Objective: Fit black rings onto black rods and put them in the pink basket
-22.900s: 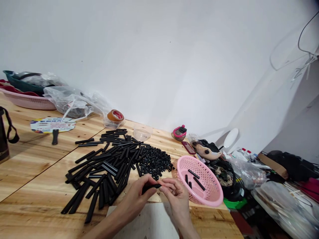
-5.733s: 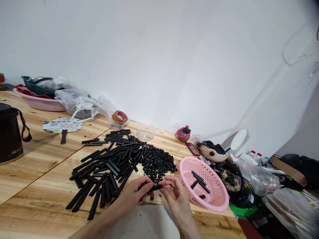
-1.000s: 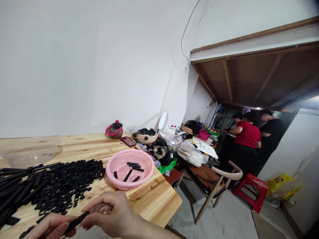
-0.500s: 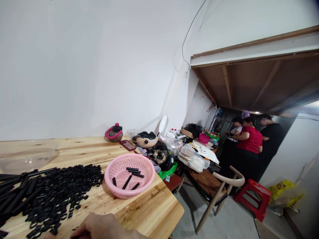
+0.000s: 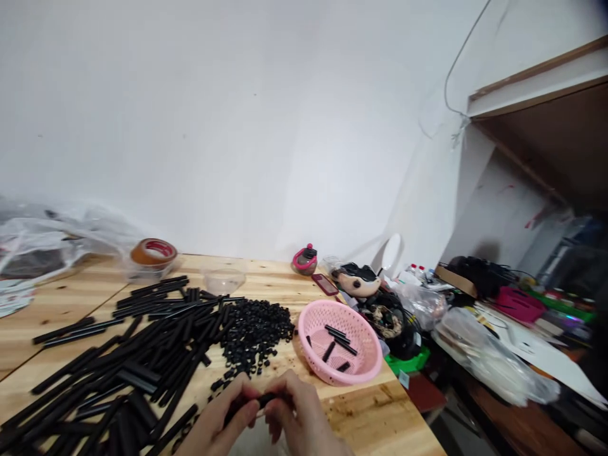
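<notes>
Two hands, left (image 5: 221, 415) and right (image 5: 304, 411), pinch a slim black rubbery-looking tube (image 5: 267, 399) (partly hidden) that, gripped slackly, could drop among tiny black chunks (image 5: 256, 329).

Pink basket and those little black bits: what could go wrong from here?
The pink basket sits near the right edge of the table, so a bump might knock it off. Small black pieces lie loose just beyond the left hand and right hand, so a brush might scatter them.
</notes>
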`<state>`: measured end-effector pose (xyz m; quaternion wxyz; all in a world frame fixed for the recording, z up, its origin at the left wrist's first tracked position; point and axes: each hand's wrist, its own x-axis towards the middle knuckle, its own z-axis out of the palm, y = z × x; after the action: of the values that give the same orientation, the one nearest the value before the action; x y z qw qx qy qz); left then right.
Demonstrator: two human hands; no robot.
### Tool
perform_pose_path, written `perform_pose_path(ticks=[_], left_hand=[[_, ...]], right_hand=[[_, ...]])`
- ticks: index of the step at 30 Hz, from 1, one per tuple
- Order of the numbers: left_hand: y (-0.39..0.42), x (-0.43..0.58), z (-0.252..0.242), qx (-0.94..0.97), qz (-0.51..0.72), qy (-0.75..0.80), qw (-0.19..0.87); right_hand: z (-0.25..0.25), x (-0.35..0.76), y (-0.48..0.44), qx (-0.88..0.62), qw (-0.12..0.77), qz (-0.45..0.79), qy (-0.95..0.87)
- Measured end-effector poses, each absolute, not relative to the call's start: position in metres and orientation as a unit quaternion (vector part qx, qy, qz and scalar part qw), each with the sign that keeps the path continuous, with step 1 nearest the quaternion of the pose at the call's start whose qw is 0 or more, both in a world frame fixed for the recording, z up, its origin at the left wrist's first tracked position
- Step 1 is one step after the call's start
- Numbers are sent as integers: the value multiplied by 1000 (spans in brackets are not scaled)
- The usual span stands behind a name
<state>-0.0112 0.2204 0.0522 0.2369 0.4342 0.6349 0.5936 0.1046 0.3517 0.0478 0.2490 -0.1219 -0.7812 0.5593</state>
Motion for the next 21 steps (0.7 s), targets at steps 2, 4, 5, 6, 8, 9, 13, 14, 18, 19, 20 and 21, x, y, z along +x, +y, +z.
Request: perform_pose_path(ticks=[2, 4, 5, 6, 8, 9, 13, 14, 18, 19, 20, 21], left_hand=[[222, -7, 59, 427, 617, 612, 250], [223, -5, 63, 430, 629, 598, 250], [222, -4, 65, 436, 626, 598, 245], [222, -4, 65, 442, 619, 603, 238], [220, -5, 65, 451, 607, 616, 221], [219, -6, 64, 453, 604, 620, 212], [218, -11, 60, 470, 594, 621, 202], [218, -12, 59, 473, 590, 622, 203], [219, -16, 53, 482, 581, 620, 214], [219, -16, 51, 483, 578, 621, 216], [220, -17, 49, 486, 572, 625, 216], [220, -17, 47, 488, 565, 631, 210]], right_hand=[[55, 104, 356, -74, 250, 578, -773], [59, 104, 360, -55, 258, 578, -772], [61, 105, 362, -54, 264, 564, -781], [62, 105, 363, -55, 268, 543, -794], [64, 106, 364, -56, 266, 498, -824], [65, 107, 364, -55, 264, 483, -833], [66, 107, 363, -51, 257, 466, -845], [66, 107, 363, -51, 257, 463, -846], [63, 106, 365, -38, 274, 440, -854], [62, 106, 365, -34, 278, 435, -855], [61, 106, 365, -30, 283, 433, -855], [61, 106, 365, -26, 287, 433, -854]])
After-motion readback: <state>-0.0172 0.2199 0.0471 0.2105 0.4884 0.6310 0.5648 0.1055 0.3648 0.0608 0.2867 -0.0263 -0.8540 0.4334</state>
